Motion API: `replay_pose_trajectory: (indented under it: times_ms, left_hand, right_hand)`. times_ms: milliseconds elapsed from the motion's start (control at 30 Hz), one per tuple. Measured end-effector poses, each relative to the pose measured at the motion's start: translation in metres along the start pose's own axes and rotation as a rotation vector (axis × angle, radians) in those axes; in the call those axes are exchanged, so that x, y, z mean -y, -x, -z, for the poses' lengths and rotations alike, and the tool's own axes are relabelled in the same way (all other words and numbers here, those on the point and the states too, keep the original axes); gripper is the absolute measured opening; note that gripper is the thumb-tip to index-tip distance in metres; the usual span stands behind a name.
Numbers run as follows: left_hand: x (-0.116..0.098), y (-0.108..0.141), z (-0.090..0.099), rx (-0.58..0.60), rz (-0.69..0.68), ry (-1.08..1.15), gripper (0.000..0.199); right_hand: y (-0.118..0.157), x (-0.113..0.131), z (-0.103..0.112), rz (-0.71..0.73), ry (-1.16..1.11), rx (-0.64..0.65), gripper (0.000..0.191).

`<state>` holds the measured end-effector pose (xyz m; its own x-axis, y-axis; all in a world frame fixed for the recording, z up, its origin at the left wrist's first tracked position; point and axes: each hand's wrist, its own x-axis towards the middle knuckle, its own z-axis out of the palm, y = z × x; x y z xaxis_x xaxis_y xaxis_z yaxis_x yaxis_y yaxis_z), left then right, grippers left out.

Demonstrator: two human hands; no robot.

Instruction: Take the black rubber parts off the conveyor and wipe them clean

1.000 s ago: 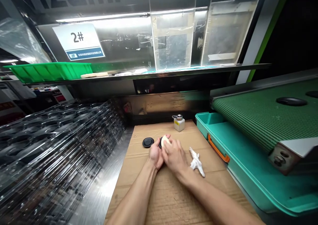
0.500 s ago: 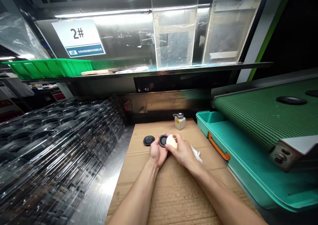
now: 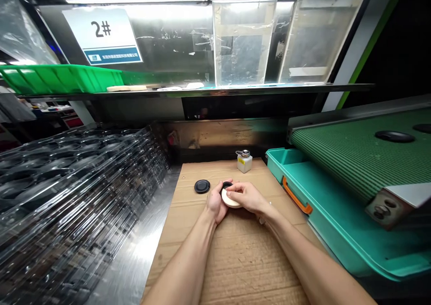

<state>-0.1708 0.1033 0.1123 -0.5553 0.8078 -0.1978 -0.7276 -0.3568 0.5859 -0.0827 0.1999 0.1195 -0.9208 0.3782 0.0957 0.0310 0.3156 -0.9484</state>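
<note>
My left hand (image 3: 215,204) is wrapped round a black round part (image 3: 226,186) with a raised rim, most of it covered by fingers and pad. Pinched in my right hand (image 3: 248,198) is a cream round sponge pad (image 3: 230,200), laid over the near side of that black part. A second black round part (image 3: 202,186) lies on the cardboard (image 3: 242,260) to the left of my hands. Beyond them stands a small white square bottle (image 3: 244,162) with a metal cap and a yellow label. A white scrap is mostly hidden behind my right wrist.
Stacked clear plastic trays (image 3: 77,179) fill the left side. At right sits a teal bin (image 3: 336,206) with an orange handle, below a green conveyor belt (image 3: 357,139) carrying black round parts (image 3: 394,136). A shelf (image 3: 235,89) crosses ahead, with a green basket (image 3: 63,78) on it.
My right hand has brought the sponge pad lower and over the near part of the black piece. My left fingers have closed further round it. The view has tilted slightly down.
</note>
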Motion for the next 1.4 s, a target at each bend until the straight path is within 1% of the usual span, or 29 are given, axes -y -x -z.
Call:
replay_pose_trajectory:
  times_ms: [33, 67, 100, 133, 200, 233, 267, 300, 367, 400, 433, 500, 533, 567, 633, 700, 767, 867, 967, 1100, 1200, 1233, 1333, 1400]
  left_hand:
    - [0.0, 0.0, 0.001, -0.002, 0.009, 0.001, 0.028]
    - [0.0, -0.001, 0.001, 0.001, 0.012, 0.003, 0.028]
    - [0.0, -0.001, 0.002, 0.007, 0.01, 0.004, 0.027]
    - [0.001, -0.002, 0.002, 0.013, 0.005, 0.002, 0.028]
    - [0.003, -0.003, 0.002, 0.011, -0.012, -0.011, 0.028]
    - [0.003, -0.003, 0.002, 0.001, -0.018, -0.016, 0.028]
    - [0.003, -0.003, 0.003, -0.011, -0.019, -0.018, 0.028]
    - [0.003, -0.003, 0.003, -0.022, -0.016, -0.016, 0.029]
    - [0.003, -0.003, 0.003, -0.037, -0.008, -0.003, 0.031]
    - [0.002, -0.003, 0.003, -0.037, -0.006, 0.004, 0.032]
    - [0.003, -0.003, 0.003, -0.034, -0.007, 0.008, 0.033]
    - [0.003, -0.004, 0.003, -0.02, -0.012, 0.009, 0.033]
    - [0.004, -0.005, 0.003, -0.009, -0.007, 0.011, 0.033]
    - [0.004, -0.005, 0.003, -0.001, -0.004, 0.016, 0.033]
    - [0.004, -0.006, 0.004, -0.003, -0.014, 0.034, 0.032]
    - [0.002, -0.005, 0.005, -0.03, -0.038, 0.044, 0.031]
    - [0.0, -0.005, 0.006, -0.052, -0.036, 0.044, 0.031]
    - [-0.001, -0.004, 0.006, -0.038, -0.004, 0.038, 0.035]
    - [0.001, -0.002, 0.004, -0.036, -0.022, 0.035, 0.034]
    - [0.001, -0.002, 0.003, -0.036, 0.004, 0.062, 0.037]
    - [0.0, -0.003, 0.004, -0.035, -0.008, 0.074, 0.035]
    - [0.0, -0.003, 0.004, -0.034, -0.005, 0.078, 0.036]
    - [0.001, -0.004, 0.005, -0.005, 0.009, 0.08, 0.038]
    - [0.003, -0.004, 0.005, 0.032, 0.006, 0.064, 0.038]
  right_hand:
    - [0.001, -0.001, 0.004, -0.03, 0.04, 0.033, 0.034]
    - [0.002, -0.001, 0.008, -0.047, 0.09, 0.033, 0.033]
    - [0.003, -0.001, 0.011, -0.047, 0.143, -0.004, 0.032]
    - [0.003, -0.001, 0.012, -0.027, 0.19, -0.071, 0.032]
    - [0.001, 0.001, 0.012, 0.053, 0.251, -0.215, 0.031]
    - [0.0, 0.002, 0.011, 0.097, 0.264, -0.245, 0.031]
    - [-0.001, 0.003, 0.009, 0.127, 0.268, -0.228, 0.031]
    - [-0.002, 0.004, 0.009, 0.138, 0.266, -0.162, 0.031]
    - [-0.001, 0.005, 0.009, 0.108, 0.274, -0.009, 0.029]
    - [0.0, 0.006, 0.009, 0.086, 0.298, -0.002, 0.03]
    - [0.002, 0.006, 0.009, 0.066, 0.34, -0.054, 0.031]
    - [0.005, 0.008, 0.005, 0.037, 0.485, -0.24, 0.037]
    - [0.006, 0.01, 0.001, 0.023, 0.58, -0.31, 0.04]
    - [0.007, 0.012, -0.003, 0.001, 0.679, -0.336, 0.042]
    - [0.005, 0.017, -0.01, -0.078, 0.843, -0.329, 0.045]
    - [0.003, 0.021, -0.015, -0.174, 0.917, -0.358, 0.047]
    - [0.003, 0.022, -0.018, -0.207, 0.935, -0.366, 0.049]
    - [0.004, 0.021, -0.019, -0.172, 0.946, -0.323, 0.05]
    - [0.005, 0.021, -0.02, -0.23, 0.947, -0.362, 0.05]
    - [0.005, 0.023, -0.026, -0.155, 0.966, -0.329, 0.05]
    - [0.005, 0.025, -0.03, -0.214, 0.958, -0.351, 0.051]
    - [0.006, 0.026, -0.031, -0.209, 0.967, -0.349, 0.051]
    - [0.007, 0.027, -0.033, -0.158, 0.977, -0.311, 0.05]
    - [0.008, 0.027, -0.034, -0.205, 0.951, -0.331, 0.05]
